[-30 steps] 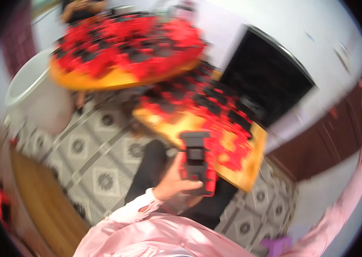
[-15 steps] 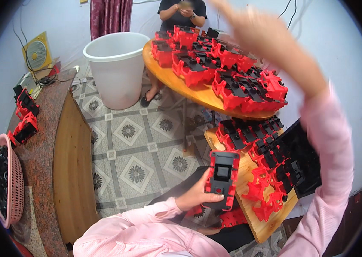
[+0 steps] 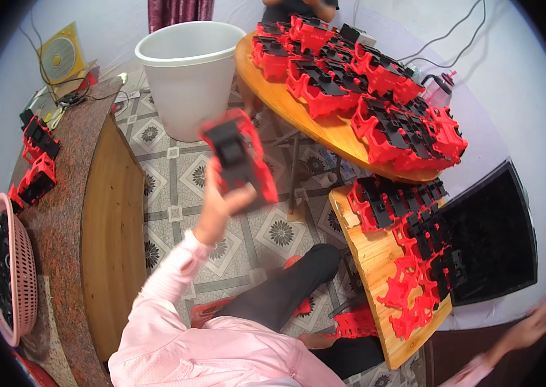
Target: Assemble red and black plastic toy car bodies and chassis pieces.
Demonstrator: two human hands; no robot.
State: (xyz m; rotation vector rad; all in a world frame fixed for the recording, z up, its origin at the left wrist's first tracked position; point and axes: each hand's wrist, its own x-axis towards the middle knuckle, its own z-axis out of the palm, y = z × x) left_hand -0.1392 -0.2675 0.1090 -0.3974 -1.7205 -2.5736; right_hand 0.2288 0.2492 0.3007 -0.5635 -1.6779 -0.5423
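Note:
My left hand (image 3: 216, 203) is closed round a red and black plastic housing (image 3: 233, 155), held up over the tiled floor with its black face and square recess showing; it is blurred by motion. Far off to the right, my right hand (image 3: 532, 326) is in the air beside the wall, low and right of a black flat screen (image 3: 495, 238). Its fingers are smeared, and nothing shows in it. Similar red and black housings (image 3: 392, 200) stand in rows on a small wooden table (image 3: 357, 248) at my right. Bare red plastic frames (image 3: 408, 290) lie at its near end.
A round wooden table (image 3: 299, 129) carries many more red and black housings. A white bin (image 3: 189, 84) stands behind. Left, a stone-topped counter (image 3: 79, 213) bears two housings and a pink basket (image 3: 24, 277) of black parts. Another person (image 3: 305, 9) sits at the back.
My left hand has lifted the housing up and to the left, away from the small table. My right hand has swung from above the round table down to the far right.

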